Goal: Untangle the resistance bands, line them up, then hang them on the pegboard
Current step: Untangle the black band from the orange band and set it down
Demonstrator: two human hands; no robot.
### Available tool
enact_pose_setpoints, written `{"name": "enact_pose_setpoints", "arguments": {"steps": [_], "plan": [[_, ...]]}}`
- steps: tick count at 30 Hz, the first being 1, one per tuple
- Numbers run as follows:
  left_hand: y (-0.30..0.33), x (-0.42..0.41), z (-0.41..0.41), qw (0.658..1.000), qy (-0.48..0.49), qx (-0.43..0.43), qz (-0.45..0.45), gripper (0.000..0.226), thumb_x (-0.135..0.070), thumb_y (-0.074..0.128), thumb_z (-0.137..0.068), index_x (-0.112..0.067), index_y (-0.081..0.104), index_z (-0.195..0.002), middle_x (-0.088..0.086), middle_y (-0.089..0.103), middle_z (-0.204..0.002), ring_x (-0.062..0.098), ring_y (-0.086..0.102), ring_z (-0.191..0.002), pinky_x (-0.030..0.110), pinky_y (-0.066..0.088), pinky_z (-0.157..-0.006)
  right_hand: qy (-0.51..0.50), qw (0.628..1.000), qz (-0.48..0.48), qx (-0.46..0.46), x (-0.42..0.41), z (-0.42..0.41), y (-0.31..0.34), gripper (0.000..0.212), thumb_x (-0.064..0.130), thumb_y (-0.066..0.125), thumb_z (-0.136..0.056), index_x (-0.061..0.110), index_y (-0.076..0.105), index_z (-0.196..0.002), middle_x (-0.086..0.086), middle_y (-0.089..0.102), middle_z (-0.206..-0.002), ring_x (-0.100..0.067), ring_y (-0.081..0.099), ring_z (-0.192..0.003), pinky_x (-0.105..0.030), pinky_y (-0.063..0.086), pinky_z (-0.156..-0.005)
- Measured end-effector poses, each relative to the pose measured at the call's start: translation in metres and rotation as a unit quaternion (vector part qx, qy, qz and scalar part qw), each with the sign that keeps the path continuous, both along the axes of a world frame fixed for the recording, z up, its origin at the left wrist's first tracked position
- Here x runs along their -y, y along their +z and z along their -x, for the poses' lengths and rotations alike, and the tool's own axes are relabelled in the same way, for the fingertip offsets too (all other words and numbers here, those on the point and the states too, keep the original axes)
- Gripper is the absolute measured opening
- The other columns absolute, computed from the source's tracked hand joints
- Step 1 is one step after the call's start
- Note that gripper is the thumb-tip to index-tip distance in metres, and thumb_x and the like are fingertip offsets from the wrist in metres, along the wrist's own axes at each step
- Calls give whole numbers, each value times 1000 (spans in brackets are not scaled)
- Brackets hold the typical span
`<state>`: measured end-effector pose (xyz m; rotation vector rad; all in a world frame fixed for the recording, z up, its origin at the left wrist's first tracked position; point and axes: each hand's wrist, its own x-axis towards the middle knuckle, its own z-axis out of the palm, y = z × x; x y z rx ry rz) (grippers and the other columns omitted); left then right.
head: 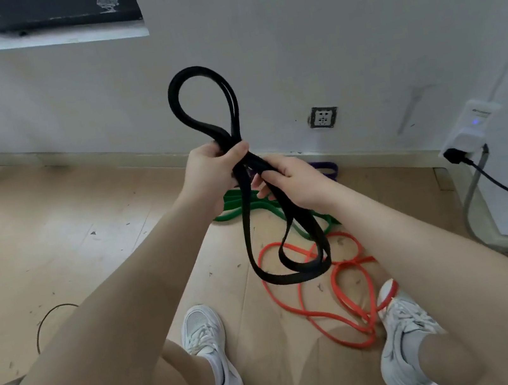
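A black resistance band (248,226) is held up in front of me, one loop standing above my hands and longer loops hanging down toward the floor. My left hand (209,172) grips the band where its strands cross. Just below and to the right, my right hand (294,182) is closed on the hanging strands. On the wooden floor under the hands lie a green band (313,216), a thin orange-red band (342,295) in loose loops, and a purple band (327,167) by the wall, partly hidden behind my right hand. No pegboard is in view.
My two feet in white sneakers (212,355) stand on the floor; the right shoe (405,334) touches the orange-red band. A wall socket (322,117), a plugged-in white adapter (466,135) with a black cable, and a window ledge (39,43) line the wall.
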<state>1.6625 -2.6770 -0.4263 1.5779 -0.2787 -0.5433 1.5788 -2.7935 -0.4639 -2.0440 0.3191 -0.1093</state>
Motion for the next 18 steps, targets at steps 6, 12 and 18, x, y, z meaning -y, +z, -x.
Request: {"name": "enact_pose_setpoints", "arguments": {"steps": [6, 12, 18], "plan": [[10, 9, 12, 1000, 3, 19, -4, 5, -15, 65, -87, -10, 63, -89, 11, 70, -85, 25, 71, -79, 39, 59, -72, 5, 997, -75, 3, 9, 12, 9, 20, 16, 47, -97, 29, 59, -104, 9, 64, -82, -10, 59, -77, -35, 49, -84], [12, 9, 16, 993, -21, 102, -55, 3, -19, 60, -90, -19, 62, -91, 7, 70, -87, 20, 70, -79, 36, 59, -73, -35, 991, -120, 36, 7, 13, 16, 54, 30, 48, -97, 26, 26, -146, 3, 40, -145, -11, 41, -130, -32, 33, -106], [-1, 26, 13, 1000, 11, 6, -18, 6, -16, 59, -91, -16, 63, -86, 6, 68, -87, 24, 67, -90, 40, 56, -83, -30, 995, -90, 27, -5, 4, 5, 71, 21, 67, -85, 20, 26, -143, 10, 52, -124, -6, 51, -112, -25, 44, -96]]}}
